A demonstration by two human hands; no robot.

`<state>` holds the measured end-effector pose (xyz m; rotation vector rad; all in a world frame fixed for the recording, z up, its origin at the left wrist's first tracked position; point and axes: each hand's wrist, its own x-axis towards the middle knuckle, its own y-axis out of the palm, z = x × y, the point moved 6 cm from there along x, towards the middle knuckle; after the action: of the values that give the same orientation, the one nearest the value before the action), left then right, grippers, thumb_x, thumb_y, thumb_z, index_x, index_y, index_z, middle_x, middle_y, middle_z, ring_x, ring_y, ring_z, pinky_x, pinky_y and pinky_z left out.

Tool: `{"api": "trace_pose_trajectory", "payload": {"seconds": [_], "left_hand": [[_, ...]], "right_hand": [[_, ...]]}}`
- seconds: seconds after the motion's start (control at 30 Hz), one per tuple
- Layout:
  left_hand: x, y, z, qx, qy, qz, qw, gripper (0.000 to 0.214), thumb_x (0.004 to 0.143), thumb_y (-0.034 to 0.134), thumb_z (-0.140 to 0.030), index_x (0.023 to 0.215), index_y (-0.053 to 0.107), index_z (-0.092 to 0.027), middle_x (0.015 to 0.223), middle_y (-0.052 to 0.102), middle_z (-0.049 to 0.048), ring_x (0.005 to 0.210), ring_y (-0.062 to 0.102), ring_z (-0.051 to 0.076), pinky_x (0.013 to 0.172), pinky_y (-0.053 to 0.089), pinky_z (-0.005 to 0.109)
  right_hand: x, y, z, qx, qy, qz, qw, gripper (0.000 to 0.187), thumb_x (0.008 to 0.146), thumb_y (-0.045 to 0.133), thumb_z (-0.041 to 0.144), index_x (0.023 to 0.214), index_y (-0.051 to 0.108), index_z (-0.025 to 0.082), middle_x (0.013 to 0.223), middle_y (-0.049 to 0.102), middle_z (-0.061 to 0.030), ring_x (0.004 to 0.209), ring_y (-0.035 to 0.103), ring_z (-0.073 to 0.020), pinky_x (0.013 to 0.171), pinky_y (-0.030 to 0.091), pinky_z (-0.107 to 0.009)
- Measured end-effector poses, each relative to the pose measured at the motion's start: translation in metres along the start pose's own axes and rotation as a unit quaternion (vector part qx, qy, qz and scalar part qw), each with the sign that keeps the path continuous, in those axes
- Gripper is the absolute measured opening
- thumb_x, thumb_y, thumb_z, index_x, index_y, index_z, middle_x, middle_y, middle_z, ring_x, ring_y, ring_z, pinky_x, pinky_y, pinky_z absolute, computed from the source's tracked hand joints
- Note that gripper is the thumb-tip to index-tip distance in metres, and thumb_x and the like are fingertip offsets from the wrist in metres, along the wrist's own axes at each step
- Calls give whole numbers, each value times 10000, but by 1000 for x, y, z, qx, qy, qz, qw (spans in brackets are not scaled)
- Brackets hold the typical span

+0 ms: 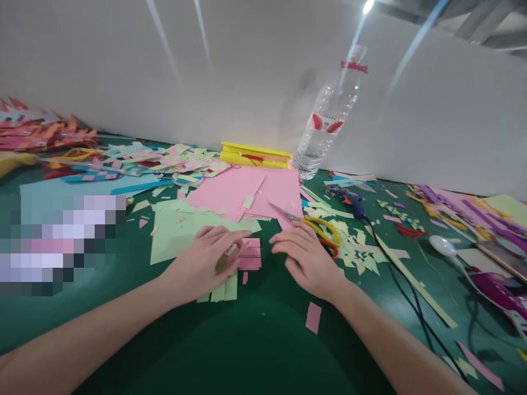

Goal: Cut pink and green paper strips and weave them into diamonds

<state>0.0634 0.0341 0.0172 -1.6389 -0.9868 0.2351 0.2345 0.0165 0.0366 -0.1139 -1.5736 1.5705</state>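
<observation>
Small pink paper strips (252,254) lie side by side at the middle of the table, above pale green paper strips (224,289). My left hand (209,255) is curled at their left edge, its thumb and fingers closed on the pink strips; the fingertips are partly hidden. To the right, apart from the strips, my right hand (310,260) hovers with bent fingers spread and nothing in them. Scissors (321,227) with yellow and red handles lie just behind it, partly covered. A loose pink piece (313,317) rests nearer to me.
Pink sheets (230,192) and a green sheet (173,227) lie behind my hands. A tilted plastic bottle (327,118) leans against the wall by a yellow folded paper (255,156). At right are a blue glue gun (349,200), its black cable, and a magenta tool (498,291).
</observation>
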Motion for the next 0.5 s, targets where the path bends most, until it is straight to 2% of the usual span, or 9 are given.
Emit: {"api": "trace_pose_trajectory", "payload": {"seconds": [0.07,0.13,0.3,0.5], "left_hand": [[0,0,0,-22,-14,15,1000,399,873,397,-207,1271,401,-210,933,629,29,841,544,185,825,388,345],[0,0,0,-39,-20,24,999,388,869,403,-221,1256,416,-210,901,618,23,795,539,179,824,396,352],[1,-1,0,-81,-34,19,996,334,885,424,-325,1187,494,-203,841,618,20,738,546,172,814,425,356],[1,-2,11,-152,-88,-4,984,292,875,457,-397,1058,583,-208,811,630,24,733,576,171,725,478,314]], "right_hand": [[0,-4,-3,8,-12,-22,1000,259,829,376,66,717,553,219,888,669,-15,902,587,-167,1004,339,-451],[-1,-9,-7,6,-1,-48,999,243,805,404,83,635,514,217,782,662,-3,830,585,-167,983,347,-454],[-2,-22,-21,-43,54,-97,993,166,792,475,174,639,526,214,716,655,-12,775,593,-181,961,342,-457],[-6,-25,-44,-89,101,-116,984,180,822,505,208,648,550,214,742,668,-4,765,619,-167,965,333,-435]]}}
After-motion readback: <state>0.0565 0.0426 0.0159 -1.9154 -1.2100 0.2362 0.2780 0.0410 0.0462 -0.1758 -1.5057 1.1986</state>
